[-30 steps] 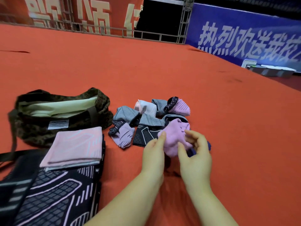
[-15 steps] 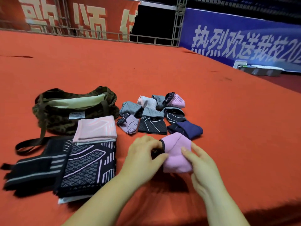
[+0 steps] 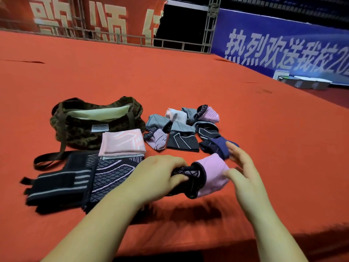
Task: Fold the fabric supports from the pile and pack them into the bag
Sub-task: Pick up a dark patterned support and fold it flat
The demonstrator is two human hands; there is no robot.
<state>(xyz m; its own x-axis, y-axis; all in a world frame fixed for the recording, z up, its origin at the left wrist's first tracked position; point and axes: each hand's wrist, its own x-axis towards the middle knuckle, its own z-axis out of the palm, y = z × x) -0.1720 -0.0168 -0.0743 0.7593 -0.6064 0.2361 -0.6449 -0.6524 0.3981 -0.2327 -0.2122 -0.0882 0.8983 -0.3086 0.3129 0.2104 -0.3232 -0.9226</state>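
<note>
Pink fabric support (image 3: 213,174), with a dark patterned cuff turned toward the left, lies on the red carpet (image 3: 188,82) between the two hands, nearest the camera. Left hand (image 3: 158,174) grips the dark cuff end, fingers curled down over it. Right hand (image 3: 243,174) sits just right of the pink end with fingers spread and nearly straight, the thumb touching the pink cloth and the other fingers lifted clear of it. To the left, a stack of folded supports (image 3: 79,178) in black with pale lines rests flat, and a folded pink piece (image 3: 122,142) lies on its far edge. Beyond the hands is the pile of unfolded supports (image 3: 181,129) in grey, black, navy and lilac. Left of that pile, the camouflage bag (image 3: 85,125) stands with its mouth open, pale lining showing.
</note>
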